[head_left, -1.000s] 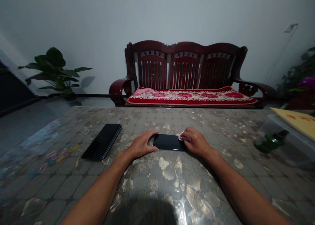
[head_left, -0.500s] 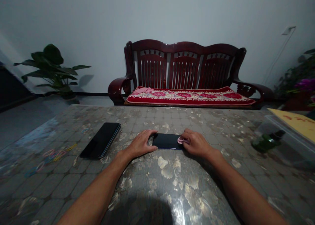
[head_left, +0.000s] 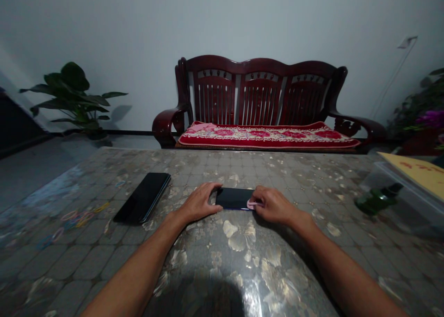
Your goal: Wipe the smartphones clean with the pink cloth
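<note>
A dark smartphone lies flat on the table, long side across my view. My left hand grips its left end, with the thumb at the near corner and the fingers at the far corner. In my right hand is a small pink wiping pad, pinched between the fingers and pressed on the right part of the screen. That hand covers the phone's right end. To the left of my left hand, a larger black device like a tablet or big phone rests on the table, touched by neither hand.
Several coloured rubber bands are scattered at the left on the patterned table. On the right are a green spray bottle and a clear plastic box with a yellow sheet on it. A wooden bench stands beyond.
My right hand has shifted slightly left with the pink pad, toward the near edge of the screen. My left hand keeps its grip on the smartphone's left end.
</note>
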`<state>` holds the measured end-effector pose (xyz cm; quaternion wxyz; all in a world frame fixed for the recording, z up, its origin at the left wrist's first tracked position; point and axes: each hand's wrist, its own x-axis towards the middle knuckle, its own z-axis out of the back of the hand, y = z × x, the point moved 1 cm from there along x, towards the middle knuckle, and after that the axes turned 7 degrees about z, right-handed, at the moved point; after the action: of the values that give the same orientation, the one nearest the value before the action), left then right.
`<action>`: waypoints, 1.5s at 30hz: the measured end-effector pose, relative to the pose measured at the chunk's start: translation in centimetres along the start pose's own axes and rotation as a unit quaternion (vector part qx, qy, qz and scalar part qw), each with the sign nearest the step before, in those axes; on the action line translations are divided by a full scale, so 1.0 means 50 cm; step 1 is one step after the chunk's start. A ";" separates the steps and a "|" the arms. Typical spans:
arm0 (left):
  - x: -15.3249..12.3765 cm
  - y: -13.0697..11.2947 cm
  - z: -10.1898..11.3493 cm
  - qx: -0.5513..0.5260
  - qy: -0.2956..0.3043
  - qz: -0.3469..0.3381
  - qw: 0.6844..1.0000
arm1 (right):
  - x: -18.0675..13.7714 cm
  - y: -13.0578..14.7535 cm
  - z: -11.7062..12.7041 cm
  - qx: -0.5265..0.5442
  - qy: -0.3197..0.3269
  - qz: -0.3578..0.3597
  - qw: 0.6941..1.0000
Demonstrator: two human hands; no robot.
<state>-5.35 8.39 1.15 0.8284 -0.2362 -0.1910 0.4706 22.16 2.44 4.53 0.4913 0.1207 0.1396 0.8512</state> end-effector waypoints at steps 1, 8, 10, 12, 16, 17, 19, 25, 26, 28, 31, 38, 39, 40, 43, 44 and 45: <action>0.000 -0.001 0.000 0.000 -0.001 0.001 1.000 | 0.001 0.001 0.001 0.002 0.001 -0.003 1.000; 0.000 -0.006 0.002 -0.004 -0.007 0.004 1.000 | 0.010 0.007 0.002 -0.058 -0.043 -0.070 0.995; 0.000 -0.006 0.002 -0.004 -0.009 0.006 1.000 | 0.011 0.018 -0.006 -0.047 -0.035 -0.053 0.997; 0.000 -0.006 0.001 -0.005 -0.010 0.005 1.000 | 0.010 0.029 -0.013 -0.035 -0.021 -0.031 0.999; 0.000 -0.004 -0.001 -0.010 -0.013 0.008 1.000 | 0.010 0.028 -0.007 -0.046 -0.012 -0.043 0.998; 0.000 -0.004 -0.001 -0.011 -0.013 0.009 1.000 | 0.010 0.024 -0.003 -0.053 -0.014 -0.056 0.997; 0.000 -0.004 -0.001 -0.013 -0.011 0.010 1.000 | 0.009 0.015 0.003 -0.068 -0.020 -0.082 0.994; -0.001 -0.006 0.002 -0.016 -0.008 0.013 1.000 | 0.012 0.040 -0.015 -0.063 -0.035 -0.065 0.995; -0.001 -0.007 0.003 -0.017 -0.007 0.012 1.000 | 0.013 0.049 -0.018 -0.057 -0.031 -0.053 0.996; -0.002 -0.009 0.004 -0.018 -0.006 0.012 1.000 | 0.017 0.064 -0.018 -0.050 -0.018 -0.037 0.998; -0.002 -0.011 0.005 -0.016 -0.006 0.013 1.000 | 0.019 0.065 -0.002 -0.057 0.008 -0.047 0.997; -0.002 -0.009 0.005 -0.020 -0.005 0.013 1.000 | 0.017 0.026 0.032 -0.072 0.030 -0.093 0.993; -0.002 -0.009 0.005 -0.021 -0.006 0.011 1.000 | 0.019 0.028 0.028 -0.066 0.026 -0.085 0.994; -0.002 -0.009 0.004 -0.021 -0.005 0.010 1.000 | 0.021 0.034 0.022 -0.057 0.023 -0.073 0.995; -0.001 -0.009 0.003 -0.020 -0.001 0.009 1.000 | 0.032 0.058 -0.001 -0.042 0.014 -0.032 0.999; 0.000 -0.009 0.003 -0.019 -0.001 0.008 1.000 | 0.035 0.065 -0.009 -0.041 0.009 -0.019 0.999; 0.000 -0.008 0.002 -0.019 -0.001 0.008 1.000 | 0.038 0.071 -0.015 -0.041 0.005 -0.010 0.999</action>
<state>-5.13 8.23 1.47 0.8198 -0.2532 -0.1992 0.4734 18.12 2.30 5.26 0.5033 0.0950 0.1078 0.8521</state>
